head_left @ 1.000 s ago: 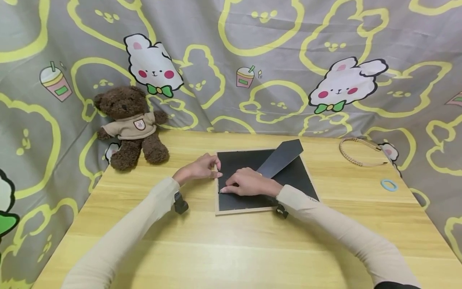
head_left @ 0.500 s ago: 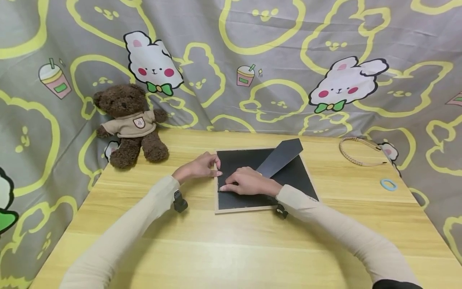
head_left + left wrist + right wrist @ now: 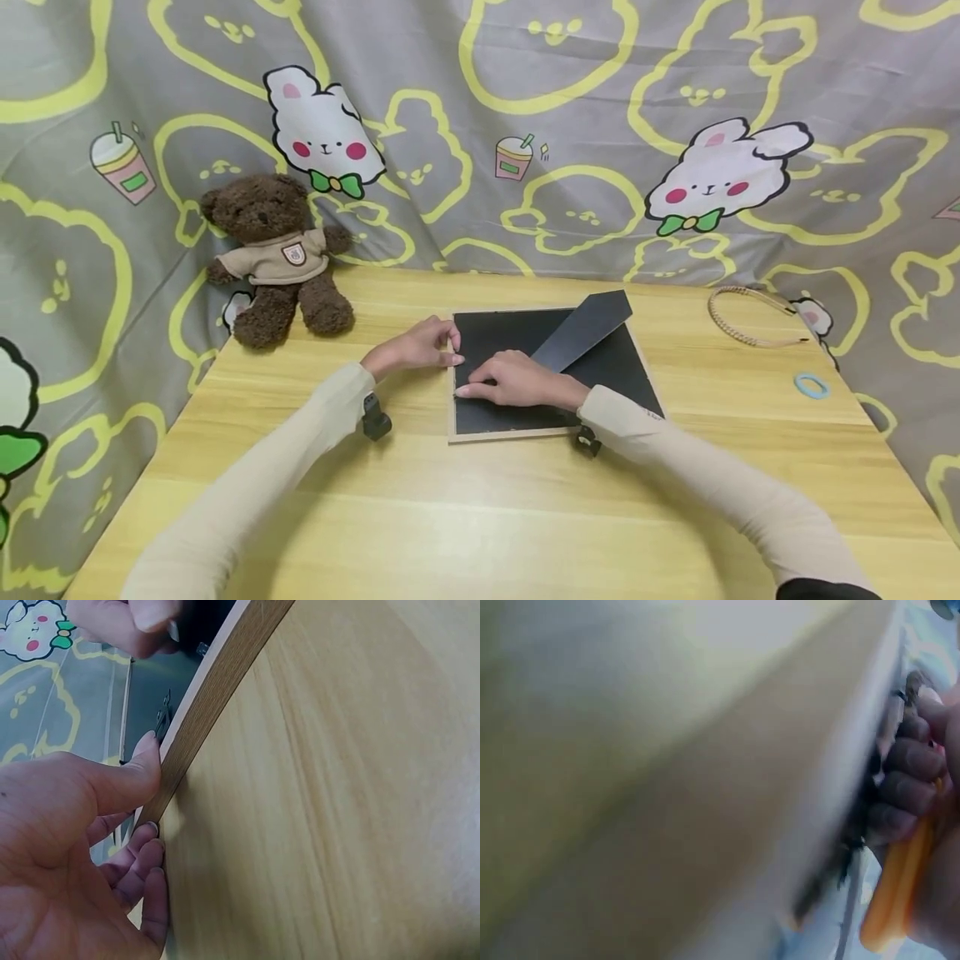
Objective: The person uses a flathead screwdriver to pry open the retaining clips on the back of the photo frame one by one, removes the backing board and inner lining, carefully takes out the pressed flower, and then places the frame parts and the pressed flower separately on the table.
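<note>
A picture frame (image 3: 495, 333) lies face down on the table, with a black backing and a light wooden rim. Its black stand leg (image 3: 588, 325) slants up to the right. My left hand (image 3: 420, 343) pinches the frame's left edge, thumb on top and fingers against the side. Near that thumb, the left wrist view shows a small dark metal tab (image 3: 163, 709) at the rim. Over the backing, my right hand (image 3: 517, 379) is close to the left rim. In the right wrist view its fingers curl round a tool with an orange handle (image 3: 896, 892); the tool's working end is unclear.
A brown teddy bear (image 3: 273, 258) in a beige shirt sits at the back left of the table (image 3: 480, 517). At the right lie a braided headband (image 3: 727, 327) and a blue ring (image 3: 812, 386). A patterned curtain (image 3: 450, 108) hangs behind.
</note>
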